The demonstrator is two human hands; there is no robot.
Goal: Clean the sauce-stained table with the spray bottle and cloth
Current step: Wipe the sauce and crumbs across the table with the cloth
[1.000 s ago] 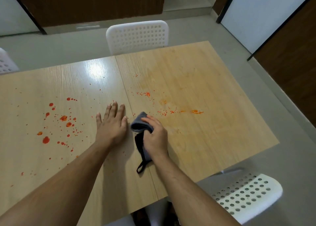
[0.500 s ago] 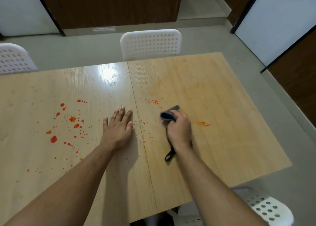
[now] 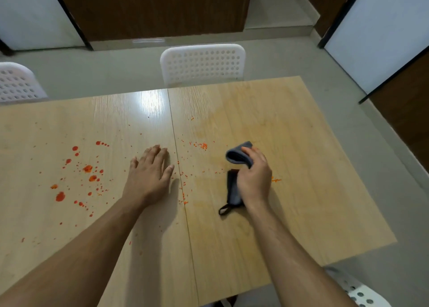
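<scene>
My right hand (image 3: 254,179) grips a folded grey cloth (image 3: 239,157) and presses it on the right half of the light wooden table (image 3: 301,167); a black loop of the cloth hangs out toward me. My left hand (image 3: 148,174) lies flat, fingers apart, just left of the table's centre seam. Red-orange sauce splatter (image 3: 87,168) covers the left half. Smaller specks (image 3: 203,145) sit just right of the seam, and a small smear (image 3: 275,179) shows beside my right hand. No spray bottle is in view.
A white perforated chair (image 3: 203,63) stands at the far edge. Another chair (image 3: 17,83) is at the far left and a third (image 3: 357,292) at the near right corner. Grey floor surrounds the table; dark wood panels line the walls.
My right hand has slid the cloth to the right across the right half, wiping away part of the orange streak. The left hand stays flat in place. The camera has tilted slightly.
</scene>
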